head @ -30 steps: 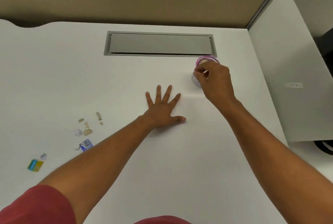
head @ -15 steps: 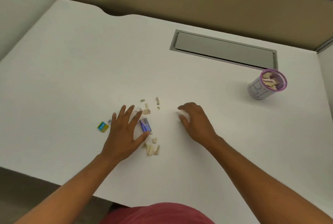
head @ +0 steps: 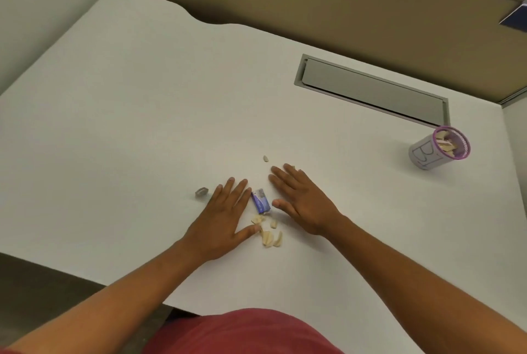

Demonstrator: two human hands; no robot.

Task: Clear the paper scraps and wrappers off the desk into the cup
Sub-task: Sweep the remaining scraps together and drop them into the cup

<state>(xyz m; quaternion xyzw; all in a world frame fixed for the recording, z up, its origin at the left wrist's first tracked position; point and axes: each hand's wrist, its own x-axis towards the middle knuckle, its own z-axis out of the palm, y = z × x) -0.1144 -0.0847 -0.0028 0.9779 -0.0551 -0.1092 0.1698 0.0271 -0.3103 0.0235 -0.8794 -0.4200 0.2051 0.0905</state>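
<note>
Both hands are lying flat on the white desk (head: 142,114), palms down, and nothing is being gripped: the left hand (head: 225,216) is spreading its fingers wide with the thumb tip touching the pale paper scraps (head: 269,235), while the right hand (head: 302,199) is stretching its fingers out just across the gap. Between them the blue wrapper (head: 261,201) is sitting right against the left fingers, with the little pile of scraps just below it toward the desk's near edge. It is looking like a corralling move, palms about to sweep the litter together. Here is where it could slip: those scraps are looking thin and light, so a quick sweep could be flicking them apart or nudging them over the near edge. One stray scrap (head: 265,158) is lying beyond the right fingertips, and a small grey wrapper (head: 201,191) is sitting just outside the left hand, so both are risking being missed by the gather. And the cup (head: 427,155) is standing well apart at the far right, near the cable tray (head: 370,91), already looking well filled with scraps, so a loose handful could be spilling on the carry or bouncing off the purple rim.
</note>
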